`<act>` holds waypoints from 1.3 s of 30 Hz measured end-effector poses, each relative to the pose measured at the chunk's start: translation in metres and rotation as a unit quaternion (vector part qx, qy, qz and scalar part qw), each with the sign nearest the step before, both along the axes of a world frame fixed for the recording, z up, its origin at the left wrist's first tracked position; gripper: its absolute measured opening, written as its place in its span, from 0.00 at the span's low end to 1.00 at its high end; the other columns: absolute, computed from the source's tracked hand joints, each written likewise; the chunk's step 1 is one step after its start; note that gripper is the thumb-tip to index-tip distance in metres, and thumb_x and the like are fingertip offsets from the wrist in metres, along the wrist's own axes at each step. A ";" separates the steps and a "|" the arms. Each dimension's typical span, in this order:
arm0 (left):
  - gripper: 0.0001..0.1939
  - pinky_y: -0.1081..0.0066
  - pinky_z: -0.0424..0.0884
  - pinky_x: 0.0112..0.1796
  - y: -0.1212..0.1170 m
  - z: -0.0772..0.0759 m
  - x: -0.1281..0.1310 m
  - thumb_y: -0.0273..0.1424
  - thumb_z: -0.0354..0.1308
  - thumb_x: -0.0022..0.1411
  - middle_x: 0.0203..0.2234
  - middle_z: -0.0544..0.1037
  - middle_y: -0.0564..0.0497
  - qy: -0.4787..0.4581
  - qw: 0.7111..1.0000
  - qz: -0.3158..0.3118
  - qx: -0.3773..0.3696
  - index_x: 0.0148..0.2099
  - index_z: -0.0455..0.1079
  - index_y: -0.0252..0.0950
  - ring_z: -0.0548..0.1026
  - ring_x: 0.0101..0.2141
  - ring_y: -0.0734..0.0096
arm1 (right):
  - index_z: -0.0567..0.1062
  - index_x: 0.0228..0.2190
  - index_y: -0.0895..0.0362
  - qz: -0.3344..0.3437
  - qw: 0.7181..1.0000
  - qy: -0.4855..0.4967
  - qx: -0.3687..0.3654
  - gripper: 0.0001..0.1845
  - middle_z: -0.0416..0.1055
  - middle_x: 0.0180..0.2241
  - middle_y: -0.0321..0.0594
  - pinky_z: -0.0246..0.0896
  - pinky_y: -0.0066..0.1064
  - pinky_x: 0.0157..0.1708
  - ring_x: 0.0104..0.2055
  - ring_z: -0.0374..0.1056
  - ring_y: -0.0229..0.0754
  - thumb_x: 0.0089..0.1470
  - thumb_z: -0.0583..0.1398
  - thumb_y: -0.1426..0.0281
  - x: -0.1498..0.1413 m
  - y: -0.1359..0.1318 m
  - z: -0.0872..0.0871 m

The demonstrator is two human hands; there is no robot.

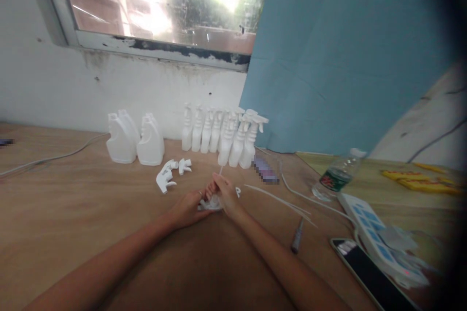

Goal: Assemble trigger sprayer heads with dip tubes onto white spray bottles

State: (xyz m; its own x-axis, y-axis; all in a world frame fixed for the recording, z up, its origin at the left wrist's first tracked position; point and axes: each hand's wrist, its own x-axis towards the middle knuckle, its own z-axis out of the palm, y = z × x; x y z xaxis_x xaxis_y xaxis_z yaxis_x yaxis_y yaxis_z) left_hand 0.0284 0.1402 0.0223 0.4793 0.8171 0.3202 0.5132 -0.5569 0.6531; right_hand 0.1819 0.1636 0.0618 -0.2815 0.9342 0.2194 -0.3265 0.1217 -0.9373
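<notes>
In the middle of the table, my left hand [188,208] is closed around a white, partly see-through piece [214,202] that looks like a trigger spray head. My right hand [226,195] meets it from the other side, fingers pinched on a thin pale tube [221,170] whose end sticks up above the knuckles. How the tube and the piece join is hidden by my fingers. A bit of white plastic [238,191] shows just right of my right hand. Loose white trigger spray heads [166,178] lie beyond my left hand, with another spray head [185,166] beside them.
Several white spray bottles [226,146] with heads on stand along the wall. White headless bottles [150,143] are left of them. To the right lie thin loose tubes [277,198], a dark pen-like tool [297,237], a water bottle [333,180], a power strip [379,240] and a phone [372,272].
</notes>
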 end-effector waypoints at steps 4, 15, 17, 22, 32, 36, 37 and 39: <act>0.18 0.70 0.69 0.36 0.000 -0.003 -0.001 0.42 0.60 0.57 0.36 0.77 0.49 -0.026 0.999 0.037 -0.011 0.46 0.68 0.37 0.75 0.35 0.66 | 0.69 0.50 0.54 -0.058 0.974 -0.130 0.174 0.21 0.72 0.43 0.44 0.66 0.36 0.45 0.43 0.70 0.43 0.54 0.61 0.66 0.038 -0.013 0.014; 0.17 0.71 0.68 0.35 -0.017 0.043 0.008 0.43 0.61 0.58 0.32 0.77 0.50 0.001 0.997 -0.023 0.077 0.43 0.71 0.36 0.74 0.33 0.69 | 0.64 0.58 0.54 -0.097 0.605 -0.450 0.650 0.25 0.68 0.54 0.51 0.60 0.49 0.52 0.55 0.63 0.52 0.59 0.53 0.78 0.081 -0.027 -0.012; 0.19 0.68 0.69 0.41 -0.002 0.052 -0.009 0.41 0.61 0.59 0.38 0.76 0.48 -0.008 0.988 0.015 0.151 0.49 0.69 0.38 0.74 0.38 0.66 | 0.65 0.57 0.54 -0.130 0.644 -0.423 0.624 0.25 0.67 0.56 0.51 0.60 0.47 0.53 0.57 0.63 0.51 0.59 0.53 0.78 0.087 -0.025 -0.010; 0.20 0.56 0.60 0.56 0.065 0.068 -0.083 0.39 0.61 0.59 0.49 0.69 0.44 -0.046 0.864 0.372 0.335 0.50 0.65 0.36 0.66 0.53 0.58 | 0.68 0.54 0.51 -0.246 0.827 -0.291 0.413 0.21 0.69 0.55 0.47 0.64 0.44 0.52 0.55 0.67 0.50 0.59 0.59 0.71 0.110 -0.019 -0.002; 0.45 0.36 0.59 0.51 0.119 0.050 -0.124 0.46 0.68 0.46 0.55 0.61 0.31 -0.093 0.788 0.555 0.248 0.60 0.51 0.35 0.59 0.55 0.33 | 0.72 0.38 0.57 -0.287 0.954 0.057 0.068 0.18 0.77 0.31 0.39 0.63 0.27 0.13 0.19 0.71 0.40 0.53 0.63 0.56 0.127 0.008 0.001; 0.42 0.39 0.64 0.47 0.111 0.048 -0.120 0.41 0.64 0.50 0.54 0.64 0.32 -0.075 0.801 0.549 0.228 0.62 0.50 0.35 0.62 0.54 0.34 | 0.73 0.34 0.55 -0.234 0.966 0.110 0.014 0.16 0.76 0.29 0.35 0.64 0.28 0.14 0.19 0.71 0.39 0.49 0.66 0.57 0.134 0.010 0.005; 0.43 0.41 0.63 0.49 0.105 0.049 -0.119 0.40 0.64 0.50 0.55 0.64 0.33 -0.065 0.807 0.538 0.233 0.63 0.50 0.34 0.62 0.54 0.37 | 0.73 0.35 0.54 -0.213 0.970 0.119 0.003 0.16 0.77 0.30 0.36 0.67 0.29 0.17 0.21 0.72 0.39 0.49 0.66 0.58 0.135 0.010 0.006; 0.42 0.45 0.59 0.54 0.088 0.050 -0.114 0.38 0.63 0.51 0.57 0.62 0.34 -0.022 0.828 0.491 0.269 0.63 0.50 0.33 0.59 0.57 0.41 | 0.74 0.35 0.54 -0.176 0.975 0.135 -0.009 0.14 0.78 0.34 0.38 0.72 0.31 0.25 0.26 0.74 0.40 0.48 0.67 0.60 0.137 0.011 0.008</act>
State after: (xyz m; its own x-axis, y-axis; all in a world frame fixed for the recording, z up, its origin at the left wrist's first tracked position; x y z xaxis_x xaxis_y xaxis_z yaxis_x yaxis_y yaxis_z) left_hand -0.0861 0.2278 0.0727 -0.3536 0.5396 0.7641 0.8732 -0.1024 0.4764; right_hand 0.3191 0.1746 0.0702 0.1236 0.9669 0.2231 -0.5018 0.2549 -0.8266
